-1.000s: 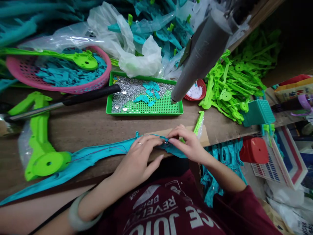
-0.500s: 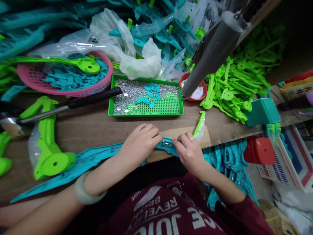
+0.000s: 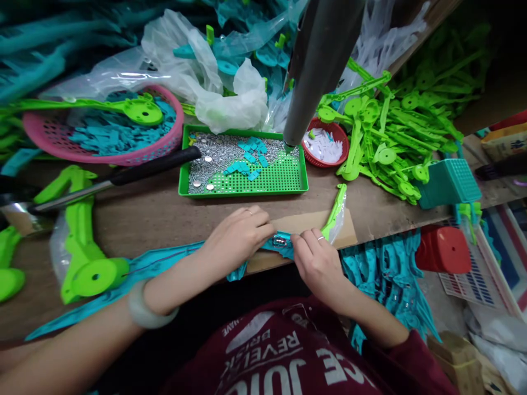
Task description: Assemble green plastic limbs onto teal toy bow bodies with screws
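A long blue plastic shell, shaped like a toy sword half, lies along the front edge of the bench over a cardboard piece. A small recess with shiny metal pieces shows in it between my hands. My left hand is closed on the shell just left of that recess, fingertips bent down. My right hand pinches the shell just right of the recess. Whatever lies under the fingertips is hidden. A bright green curved part rests just beyond my right hand.
A green tray holds screws and blue tabs. Above its right end hangs a grey cylindrical tool. Nearby are a pink basket, a red basket, a black-handled tool and heaped green parts.
The hanging grey tool has swung left, over the tray's right end. The view has shifted slightly. Both hands keep nearly the same place on the blue shell.
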{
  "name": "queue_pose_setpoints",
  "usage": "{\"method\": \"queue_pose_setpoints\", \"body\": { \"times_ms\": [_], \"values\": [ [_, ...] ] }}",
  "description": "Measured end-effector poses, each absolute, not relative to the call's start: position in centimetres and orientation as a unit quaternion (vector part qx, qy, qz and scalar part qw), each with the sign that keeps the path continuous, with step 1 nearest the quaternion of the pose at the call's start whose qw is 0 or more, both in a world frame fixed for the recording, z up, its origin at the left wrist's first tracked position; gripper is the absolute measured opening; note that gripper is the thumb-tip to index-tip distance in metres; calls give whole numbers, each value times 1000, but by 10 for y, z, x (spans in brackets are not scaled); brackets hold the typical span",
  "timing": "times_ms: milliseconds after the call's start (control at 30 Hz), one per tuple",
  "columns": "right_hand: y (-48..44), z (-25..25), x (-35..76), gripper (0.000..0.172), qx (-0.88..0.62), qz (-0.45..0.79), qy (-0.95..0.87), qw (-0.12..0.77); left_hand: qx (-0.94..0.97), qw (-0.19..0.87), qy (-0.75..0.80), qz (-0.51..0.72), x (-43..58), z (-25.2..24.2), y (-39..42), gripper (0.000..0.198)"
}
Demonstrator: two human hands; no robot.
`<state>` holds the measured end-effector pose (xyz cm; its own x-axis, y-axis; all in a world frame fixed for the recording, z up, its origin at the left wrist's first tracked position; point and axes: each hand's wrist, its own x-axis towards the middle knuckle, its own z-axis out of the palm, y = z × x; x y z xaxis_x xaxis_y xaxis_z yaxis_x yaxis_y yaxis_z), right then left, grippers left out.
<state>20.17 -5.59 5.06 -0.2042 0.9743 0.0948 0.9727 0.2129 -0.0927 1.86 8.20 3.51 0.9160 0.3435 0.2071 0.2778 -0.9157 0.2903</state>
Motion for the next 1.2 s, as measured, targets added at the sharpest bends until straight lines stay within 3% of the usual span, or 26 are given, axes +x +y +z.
{"method": "queue_pose_setpoints", "body": {
  "times_ms": [167, 367, 467, 600, 800, 900, 1033, 1200],
  "values": [
    [-48, 60, 204, 22, -641, 17, -760, 102, 974, 132, 122, 137, 30, 41, 84, 17],
    [-37, 63, 205, 23, -610, 32, -780, 136, 911, 322, 176, 187, 27, 42, 81, 17],
    [-34, 59, 206, 21, -593, 46, -789, 154, 883, 369, 196, 213, 25, 40, 78, 15],
    [-36, 56, 208, 23, -599, 27, -783, 165, 903, 321, 185, 217, 18, 32, 74, 16],
    [-34, 51, 208, 19, -610, -12, -788, 78, 938, 165, 194, 236, -2, 29, 48, 13],
    [-32, 50, 209, 16, -604, -7, -794, 60, 924, 112, 249, 268, -8, 32, 31, 21],
    [-29, 49, 212, 13, -599, -10, -799, 52, 891, 107, 335, 287, -10, 33, 18, 32],
    [-22, 47, 209, 12, -588, -14, -807, 59, 922, 94, 249, 282, -10, 24, 17, 23]
  ]
}}
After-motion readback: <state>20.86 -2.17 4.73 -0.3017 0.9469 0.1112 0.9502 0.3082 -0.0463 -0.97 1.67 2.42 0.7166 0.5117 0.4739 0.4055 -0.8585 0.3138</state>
